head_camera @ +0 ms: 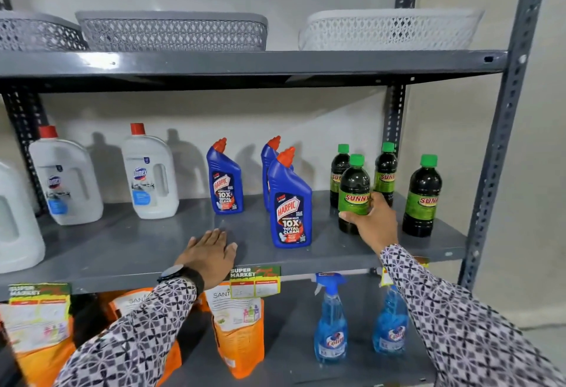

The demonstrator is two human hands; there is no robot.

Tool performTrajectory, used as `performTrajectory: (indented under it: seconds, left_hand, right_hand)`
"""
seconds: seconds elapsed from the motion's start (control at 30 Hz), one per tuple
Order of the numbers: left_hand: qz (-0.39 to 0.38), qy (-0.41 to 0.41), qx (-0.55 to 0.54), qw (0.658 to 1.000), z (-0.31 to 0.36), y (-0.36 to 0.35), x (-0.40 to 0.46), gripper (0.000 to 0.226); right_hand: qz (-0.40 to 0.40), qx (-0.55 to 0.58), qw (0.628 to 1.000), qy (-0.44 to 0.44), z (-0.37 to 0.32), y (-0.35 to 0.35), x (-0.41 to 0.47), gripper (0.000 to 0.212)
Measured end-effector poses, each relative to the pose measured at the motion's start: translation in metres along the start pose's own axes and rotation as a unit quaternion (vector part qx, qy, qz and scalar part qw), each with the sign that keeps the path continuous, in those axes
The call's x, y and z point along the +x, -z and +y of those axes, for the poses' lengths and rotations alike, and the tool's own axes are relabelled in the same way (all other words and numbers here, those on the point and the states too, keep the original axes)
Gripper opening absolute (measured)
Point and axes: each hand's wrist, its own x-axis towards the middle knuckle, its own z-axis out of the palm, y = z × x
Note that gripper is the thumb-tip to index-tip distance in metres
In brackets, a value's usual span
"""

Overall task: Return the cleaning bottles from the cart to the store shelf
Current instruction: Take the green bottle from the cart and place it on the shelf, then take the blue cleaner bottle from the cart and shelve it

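**Dark Sunny bottle held upright on the middle shelf**

Head view: The middle shelf (153, 242) of a grey metal rack is seen from the front and slightly above. The right hand (372, 218) is wrapped around the lower part of a dark Sunny bottle (354, 193) with a green cap; the thumb crosses the front just under the green label and the fingers are curled round the right side, so the bottle is gripped closed-handed. The bottle stands upright with its base on the shelf surface. Three more bottles of the same kind are placed near it: two behind it (339, 172) (385, 172) and one apart to the right (422, 196), close to the rack upright.

The left hand (211, 249) is laid flat, palm down, on the front part of the shelf, fingers straight and nearly together, with nothing held. A dark wristwatch (174, 273) is worn above a patterned sleeve.

To the left of the held bottle, three blue Harpic bottles (289, 203) with red caps are standing, one forward and two further back. Further left, white Domex jugs (150, 172) are lined along the wall.

On the upper shelf, grey baskets (171, 31) and a white basket (389, 29) are set. On the lower shelf, blue spray bottles (330, 325) and orange refill pouches (239, 331) are seen.
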Motion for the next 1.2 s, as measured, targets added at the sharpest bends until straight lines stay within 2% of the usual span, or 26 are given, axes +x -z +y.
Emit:
performTrajectory:
  seconds: [0.17,0.23,0.3,0.37,0.43,0.5,0.57,0.7,0.8,0.87,0.93,1.0,1.1,1.17,1.2]
  left_hand:
    - [0.003,0.009,-0.006,1.0,0.001,0.002,-0.003,0.068]
    - [0.026,0.012,-0.039,0.999,0.004,0.007,-0.009,0.066]
    - [0.081,0.007,-0.115,0.99,0.008,0.012,-0.023,0.062]
    - [0.183,-0.009,-0.212,0.96,0.01,0.011,-0.041,0.058]
    - [0.293,-0.01,-0.264,0.919,0.01,0.006,-0.067,0.057]
    - [0.377,0.018,-0.292,0.878,0.001,-0.011,-0.1,0.054]
    - [0.416,0.036,-0.309,0.854,-0.004,-0.028,-0.136,0.053]
    - [0.402,0.142,-0.319,0.847,-0.05,-0.097,-0.206,0.046]
    - [0.34,0.269,-0.35,0.83,-0.105,-0.169,-0.263,0.042]
    - [0.31,0.378,-0.389,0.781,-0.15,-0.217,-0.304,0.04]
    - [0.266,0.484,-0.44,0.708,-0.187,-0.264,-0.336,0.028]
    - [0.217,0.576,-0.459,0.64,-0.224,-0.315,-0.367,0.02]
    - [0.097,0.65,-0.446,0.607,-0.26,-0.386,-0.399,0.03]
    - [0.031,0.662,-0.455,0.594,-0.278,-0.431,-0.41,0.043]
    - [0.004,0.671,-0.479,0.567,-0.286,-0.454,-0.415,0.043]
  right_hand:
    - [-0.003,0.006,1.0,0.008,0.005,-0.007,0.002,0.072]
    - [-0.011,0.005,1.0,0.015,0.006,-0.005,0.001,0.085]
    - [0.01,-0.008,0.999,0.032,0.002,-0.001,-0.008,0.098]
    - [0.052,-0.023,0.995,0.086,-0.006,0.002,-0.032,0.089]
    - [0.078,-0.033,0.979,0.188,-0.015,-0.001,-0.06,0.074]
    - [0.033,-0.033,0.957,0.286,-0.023,-0.019,-0.094,0.066]
    - [-0.031,-0.025,0.932,0.36,-0.028,-0.042,-0.129,0.06]
    - [-0.227,-0.015,0.844,0.487,-0.039,-0.129,-0.217,0.052]
    - [-0.393,-0.026,0.764,0.51,-0.036,-0.206,-0.291,0.043]
    - [-0.53,-0.052,0.696,0.481,-0.03,-0.267,-0.344,0.038]
    - [-0.661,-0.102,0.608,0.428,-0.024,-0.318,-0.39,0.04]
    - [-0.734,-0.147,0.534,0.392,-0.014,-0.371,-0.438,0.046]
    - [-0.8,-0.219,0.456,0.324,0.01,-0.441,-0.5,0.048]
    - [-0.827,-0.236,0.428,0.278,0.029,-0.478,-0.534,0.045]
    - [-0.836,-0.248,0.417,0.257,0.043,-0.498,-0.554,0.044]
